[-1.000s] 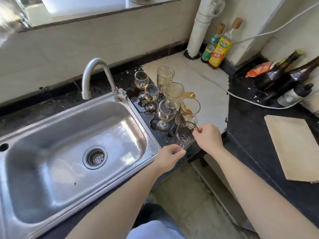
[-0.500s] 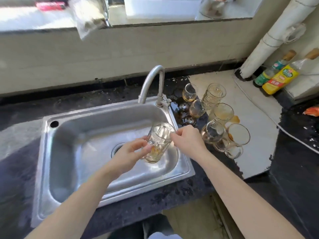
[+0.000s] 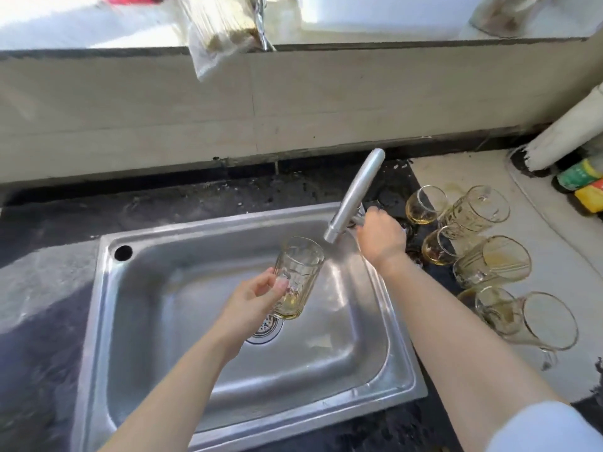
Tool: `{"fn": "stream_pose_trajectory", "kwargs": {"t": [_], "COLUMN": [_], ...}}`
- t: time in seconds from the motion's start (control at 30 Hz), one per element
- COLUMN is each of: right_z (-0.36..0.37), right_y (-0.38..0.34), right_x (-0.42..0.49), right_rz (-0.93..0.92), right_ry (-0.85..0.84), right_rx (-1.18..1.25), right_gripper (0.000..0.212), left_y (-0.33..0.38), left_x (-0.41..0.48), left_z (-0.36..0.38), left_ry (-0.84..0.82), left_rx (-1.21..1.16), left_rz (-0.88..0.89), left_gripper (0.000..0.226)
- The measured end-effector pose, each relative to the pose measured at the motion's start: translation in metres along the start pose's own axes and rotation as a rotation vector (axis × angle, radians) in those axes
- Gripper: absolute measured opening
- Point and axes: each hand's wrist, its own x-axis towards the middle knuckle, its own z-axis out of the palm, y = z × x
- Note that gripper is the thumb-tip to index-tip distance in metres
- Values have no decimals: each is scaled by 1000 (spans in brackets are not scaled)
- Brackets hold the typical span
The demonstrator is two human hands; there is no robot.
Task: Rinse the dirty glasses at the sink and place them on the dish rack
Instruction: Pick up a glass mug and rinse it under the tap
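At the near right corner a pale sleeve (image 3: 538, 429) is cut off by the frame. Both forearms reach over the front rim of the steel sink (image 3: 404, 370), which is set in the dark table (image 3: 49, 321). The left hand (image 3: 257, 298) holds a ribbed glass (image 3: 298, 275) above the basin. Thumb and fingers wrap its lower half, the glass is tilted, and a little yellowish liquid sits in its bottom. Hand and glass cover part of the drain (image 3: 261, 331). At the sink's far right corner the right hand (image 3: 381, 234) curls its fingers over the tap handle (image 3: 357, 220) and almost wholly hides it. The tap spout (image 3: 354, 197) slants down, its end just beside the glass's rim. On the table right of the sink the dirty glasses (image 3: 489, 265), stained brown, crowd and overlap, so their number is unclear. At the far right edge two bottles (image 3: 580, 177) and a white pipe (image 3: 567, 135) are cut off. A blurred plastic bag (image 3: 215, 37) hangs over the sill.
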Motion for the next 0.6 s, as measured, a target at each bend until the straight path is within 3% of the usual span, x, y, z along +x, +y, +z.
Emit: {"fn": "stream_pose_trajectory", "kwargs": {"t": [0.13,0.33,0.6], "right_z": [-6,-7,-7], "right_y": [5,7,6], "right_x": [9,10,7], "right_rz": [-121,-248,-402], "right_ry": [37,12,-22], "right_rx": [-197,-305,-404], "right_gripper": [18,29,26], "left_y": [-1,-4,-7], "left_x": [2,-3,-12], "left_z": [4,21,31], "left_ry": [11,24,54], "left_rx": [-82,-155,-136], "left_rz": [10,30,20], "left_gripper": [34,36,32]}}
